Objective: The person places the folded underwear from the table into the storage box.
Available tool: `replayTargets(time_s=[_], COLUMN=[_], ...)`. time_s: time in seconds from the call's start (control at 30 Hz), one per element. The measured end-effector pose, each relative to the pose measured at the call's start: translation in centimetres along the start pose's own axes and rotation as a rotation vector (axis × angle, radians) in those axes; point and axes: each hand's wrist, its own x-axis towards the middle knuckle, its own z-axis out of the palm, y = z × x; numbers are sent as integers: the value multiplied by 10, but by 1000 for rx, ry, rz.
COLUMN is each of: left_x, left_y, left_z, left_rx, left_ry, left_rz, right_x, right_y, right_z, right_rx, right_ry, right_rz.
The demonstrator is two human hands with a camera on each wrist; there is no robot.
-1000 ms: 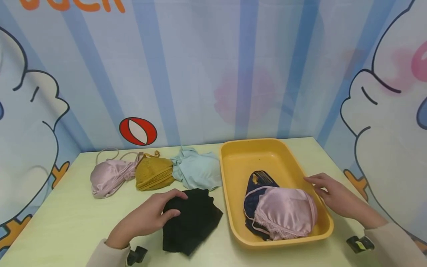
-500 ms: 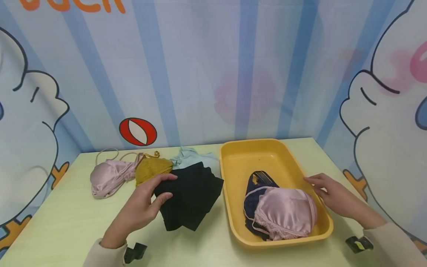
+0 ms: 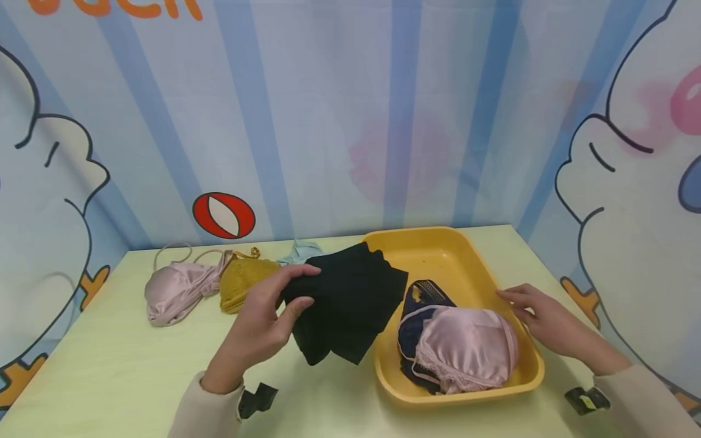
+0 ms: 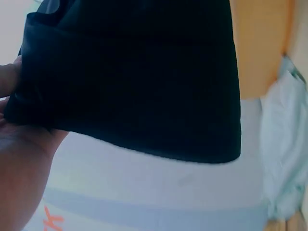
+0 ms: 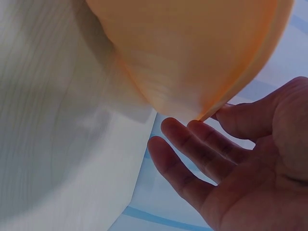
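Observation:
My left hand pinches the left edge of a folded black garment, thumb in front. The cloth hangs in the air over the left rim of a yellow plastic tray. In the left wrist view the black garment fills most of the picture. My right hand holds the tray's right rim between thumb and fingertips, as the right wrist view shows on the tray wall. Inside the tray lie a pink satin bra and a navy lace-trimmed piece, partly beneath it.
At the back left of the table lie a pink bra with thin straps and a mustard bra. A pale mint garment is mostly hidden behind the black cloth. A printed curtain stands behind.
My left hand has lifted the black garment off the table, then carried it right to the tray's left rim. It now covers most of the mint garment. My right hand stays at the rim.

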Motion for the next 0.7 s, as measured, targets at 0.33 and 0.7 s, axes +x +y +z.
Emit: replayTargets(time_s=[0.33, 0.7], left_x=[48, 83], left_y=[18, 27], left_z=[62, 129], left_rx=[-73, -29], left_ry=[-149, -354], left_rz=[126, 80], right_x=[-2, -1], right_y=[1, 4], right_z=[0, 1], right_rx=[3, -22], right_ry=[16, 58], right_rz=[-3, 25])
